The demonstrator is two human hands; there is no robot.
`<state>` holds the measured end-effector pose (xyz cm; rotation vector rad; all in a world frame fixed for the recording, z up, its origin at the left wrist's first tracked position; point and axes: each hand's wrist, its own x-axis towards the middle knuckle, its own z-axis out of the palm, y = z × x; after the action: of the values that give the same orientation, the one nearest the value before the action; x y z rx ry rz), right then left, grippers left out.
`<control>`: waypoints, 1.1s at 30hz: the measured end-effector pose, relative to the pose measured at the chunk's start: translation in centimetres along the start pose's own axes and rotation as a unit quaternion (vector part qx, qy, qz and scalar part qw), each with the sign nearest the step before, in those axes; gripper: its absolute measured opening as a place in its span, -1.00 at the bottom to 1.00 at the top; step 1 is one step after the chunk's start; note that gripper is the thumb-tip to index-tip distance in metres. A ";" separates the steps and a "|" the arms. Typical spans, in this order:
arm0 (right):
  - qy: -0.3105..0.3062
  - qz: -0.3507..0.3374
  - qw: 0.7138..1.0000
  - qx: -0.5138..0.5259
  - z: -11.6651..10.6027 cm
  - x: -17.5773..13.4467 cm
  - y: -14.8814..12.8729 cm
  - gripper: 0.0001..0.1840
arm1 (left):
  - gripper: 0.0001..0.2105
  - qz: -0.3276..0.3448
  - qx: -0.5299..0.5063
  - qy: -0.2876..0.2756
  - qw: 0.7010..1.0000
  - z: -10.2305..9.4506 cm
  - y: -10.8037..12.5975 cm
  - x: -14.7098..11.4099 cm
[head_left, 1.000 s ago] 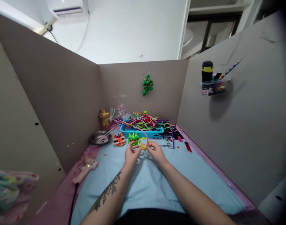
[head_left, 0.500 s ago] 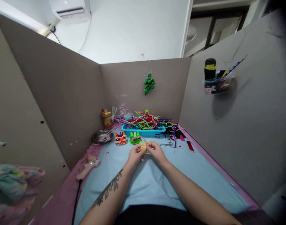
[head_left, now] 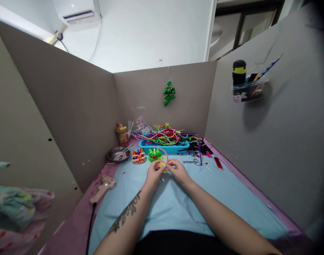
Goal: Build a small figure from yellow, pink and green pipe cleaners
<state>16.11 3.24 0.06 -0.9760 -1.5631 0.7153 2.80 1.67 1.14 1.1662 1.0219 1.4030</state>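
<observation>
Between my two hands is a small yellow piece (head_left: 162,164) that looks made of pipe cleaner. My left hand (head_left: 154,172) pinches it from the left. A pink pipe cleaner (head_left: 166,153) arcs up from it and bends to the left, and my right hand (head_left: 177,170) pinches at its lower end. My fingertips partly hide both. Just beyond stand a green pipe-cleaner animal head (head_left: 154,154) and an orange-and-white one (head_left: 139,156).
Behind the heads, a blue tray (head_left: 164,149) is heaped with colourful pipe cleaners. Scissors (head_left: 195,162) and a red-handled item (head_left: 218,163) lie to the right. A metal bowl (head_left: 110,154) and a pink glue gun (head_left: 102,190) sit to the left. Grey panels (head_left: 162,117) enclose the table.
The pink pipe cleaner has swung, its arc now standing higher and wider above my hands. Both hands stay together at the yellow piece. The view has shifted slightly.
</observation>
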 end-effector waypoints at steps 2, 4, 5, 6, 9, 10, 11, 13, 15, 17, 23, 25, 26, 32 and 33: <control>0.007 0.006 1.000 0.003 0.0 0.0 -0.1 -0.78 | -0.57 0.002 -0.003 -0.006 1.000 0.0 0.0 0.0; 0.025 0.013 1.000 -0.004 0.0 0.0 0.0 -0.79 | -0.60 0.008 0.000 -0.023 1.000 -0.1 -0.1 0.1; 0.035 0.017 0.999 -0.007 0.0 0.0 0.2 -0.78 | -0.61 0.009 0.003 -0.032 0.999 -0.1 -0.2 0.1; 0.044 0.022 0.999 -0.007 0.0 0.1 0.3 -0.76 | -0.62 0.009 0.006 -0.038 0.999 -0.1 -0.3 0.1; 0.046 0.038 0.998 0.008 0.0 0.2 0.7 -0.65 | -0.61 0.000 0.008 -0.045 0.999 -0.2 -0.5 0.2; 0.041 0.040 0.998 0.012 0.0 0.2 0.7 -0.64 | -0.60 -0.003 0.007 -0.045 0.999 -0.3 -0.5 0.2; 0.036 0.040 0.998 0.014 0.0 0.1 0.8 -0.64 | -0.60 -0.004 0.005 -0.044 0.999 -0.3 -0.6 0.2; 0.031 0.035 0.999 0.011 0.0 0.1 0.7 -0.66 | -0.60 -0.001 0.002 -0.041 0.999 -0.3 -0.6 0.3; 0.029 0.023 0.999 0.006 -0.1 0.0 0.6 -0.68 | -0.61 0.004 0.002 -0.044 0.999 -0.3 -0.6 0.4; 0.031 0.013 0.999 0.004 -0.1 0.0 0.4 -0.72 | -0.62 0.009 0.003 -0.051 0.999 -0.3 -0.7 0.4; 0.038 0.019 0.999 0.004 -0.3 0.2 0.2 -0.79 | -0.51 0.020 -0.002 -0.034 0.999 -0.4 -1.2 0.6; 0.037 0.024 0.999 0.004 -0.2 0.2 0.3 -0.79 | -0.48 0.017 -0.005 -0.033 0.999 -0.4 -1.3 0.6; 0.036 0.025 0.999 0.006 -0.2 0.2 0.3 -0.79 | -0.47 0.018 -0.007 -0.036 0.999 -0.4 -1.3 0.6; 0.039 0.022 0.999 0.024 -0.3 0.2 0.0 -0.81 | -0.46 0.031 -0.019 -0.062 0.997 -0.3 -1.4 0.6; 0.038 0.022 0.999 0.025 -0.3 0.2 -0.1 -0.81 | -0.46 0.029 -0.019 -0.060 0.998 -0.3 -1.3 0.6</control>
<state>16.37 3.37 0.27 -0.9928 -1.4550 0.7371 2.70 2.43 -0.13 1.2458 0.8797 1.3744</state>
